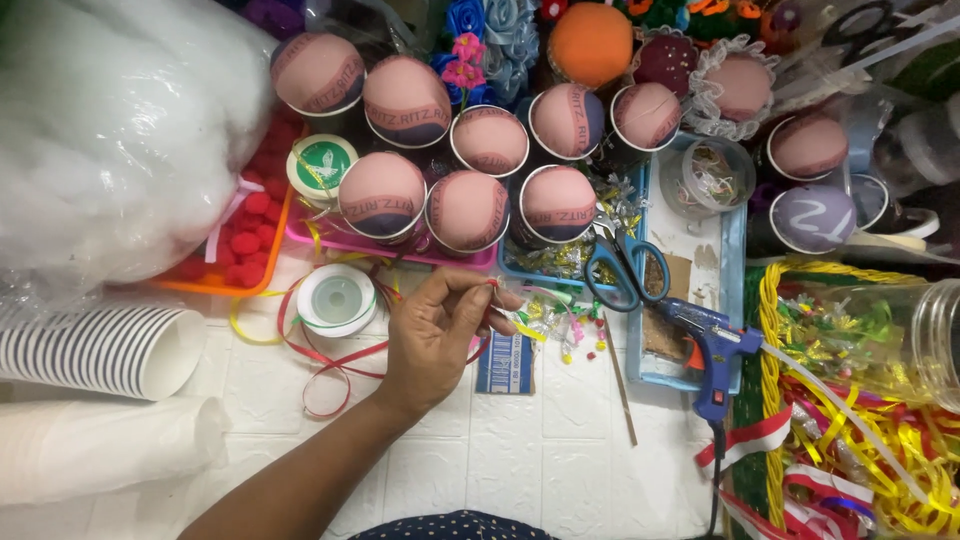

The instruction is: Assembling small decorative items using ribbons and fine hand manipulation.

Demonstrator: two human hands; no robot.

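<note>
Dark dotted cloth (pixel 455 525) at the bottom edge is closest to the camera, and from beside it one bare forearm runs up and to the right to the left hand (pixel 432 335), the only hand in view. Its thumb and fingertips (pixel 478 290) are pinched together on a thin strand of red ribbon (pixel 330 362), which trails down and left from the pinch in loose loops over the white tiled surface (pixel 520 460). A white ribbon spool (pixel 337 299) lies just to the left of the hand, close to the knuckles. Right of the fingertips, nearly touching, sits a small tangle of coloured foil bits (pixel 560 325). Blue-handled scissors (pixel 625 270) and a blue glue gun (pixel 715 350) lie farther right, apart from the hand.
</note>
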